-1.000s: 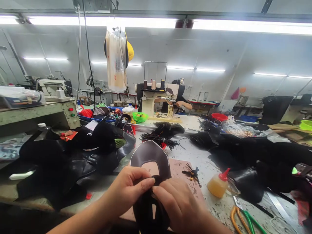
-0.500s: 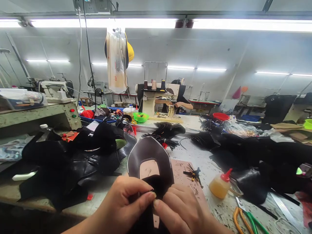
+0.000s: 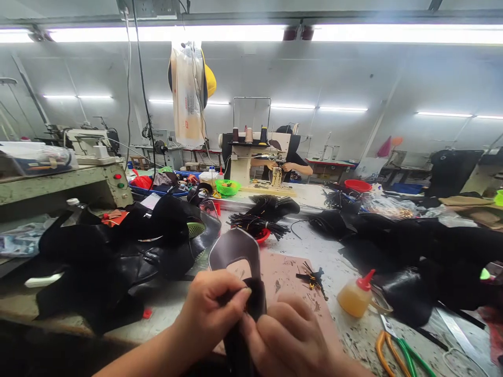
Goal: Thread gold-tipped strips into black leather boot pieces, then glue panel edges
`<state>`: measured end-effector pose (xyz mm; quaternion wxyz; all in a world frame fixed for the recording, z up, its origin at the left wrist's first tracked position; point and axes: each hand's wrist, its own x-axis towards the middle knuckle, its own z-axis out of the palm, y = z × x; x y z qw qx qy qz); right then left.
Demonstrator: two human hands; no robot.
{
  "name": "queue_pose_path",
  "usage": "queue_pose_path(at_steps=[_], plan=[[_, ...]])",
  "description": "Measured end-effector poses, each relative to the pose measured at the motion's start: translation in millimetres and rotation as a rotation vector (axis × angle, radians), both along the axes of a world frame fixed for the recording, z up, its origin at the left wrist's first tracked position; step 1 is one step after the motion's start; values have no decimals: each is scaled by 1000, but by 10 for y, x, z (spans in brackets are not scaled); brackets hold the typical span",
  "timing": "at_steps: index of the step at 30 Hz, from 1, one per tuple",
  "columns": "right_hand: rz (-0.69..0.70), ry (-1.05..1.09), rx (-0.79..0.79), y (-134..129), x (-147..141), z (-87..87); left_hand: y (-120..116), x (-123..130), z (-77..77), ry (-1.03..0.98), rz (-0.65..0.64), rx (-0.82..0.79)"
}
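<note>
A dark leather piece (image 3: 234, 245) with a pointed, pale-edged end and a cut-out opening stands over the pinkish board (image 3: 291, 269). My left hand (image 3: 216, 306) pinches its black edge between thumb and forefinger. Close beside it, my right hand (image 3: 286, 335) is curled with its fingers closed at the same black part, slightly blurred; its fingertips are partly hidden. Just right of the hands, a small bundle of black and yellow strips (image 3: 312, 278) lies on the board.
A glue bottle with a red tip (image 3: 356, 296) and scissors with orange and green handles (image 3: 401, 348) lie at right. Black leather pieces (image 3: 118, 256) are heaped at left, more (image 3: 412, 262) at right. Behind the table, a person (image 3: 293, 159) works at a sewing machine (image 3: 241, 167).
The leather piece has turned and narrowed in view, its tip lower and more of the red dish behind showing. My right hand has shifted slightly, its fingers more curled.
</note>
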<state>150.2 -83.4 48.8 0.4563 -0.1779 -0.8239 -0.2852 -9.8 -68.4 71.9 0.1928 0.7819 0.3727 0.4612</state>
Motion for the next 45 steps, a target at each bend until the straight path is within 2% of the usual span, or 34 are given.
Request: queue_pose_path(at_steps=[4, 8, 10, 14, 17, 22, 24, 26, 28, 31, 34, 37, 42, 45], plan=[[-53, -99, -57, 10, -30, -159, 202, 88, -265, -13, 92, 75], [-135, -51, -141, 6, -50, -378, 409, 171, -478, -55, 114, 65], [-122, -44, -146, -7, -76, -511, 530, 196, -497, -162, 179, 14], [-82, -4, -151, -33, -124, -710, 794, 247, -427, -321, 282, -40], [-113, 30, -216, -49, -126, -725, 1003, 307, -397, -352, 275, -49], [-20, 51, -189, -90, -71, -693, 1367, 315, -449, -538, 373, -108], [-31, 79, -269, -95, 6, -700, 1440, 286, -483, -635, 388, -160], [-88, 154, -356, -71, 128, -708, 1429, 257, -511, -752, 382, -226], [-225, 274, -410, -12, 282, -703, 1330, 238, -522, -874, 362, -289], [-443, 415, -368, 119, 507, -651, 1061, 240, -505, -1017, 302, -374], [-551, 479, -317, 247, 651, -547, 775, 267, -467, -1255, 204, -605], [-579, 511, -285, 340, 705, -453, 600, 296, -433, -1380, 126, -772], [-530, 588, -293, 429, 726, -380, 523, 307, -435, -1418, 28, -779], [-438, 718, -363, 475, 735, -309, 449, 330, -558, -1379, -83, -814]])
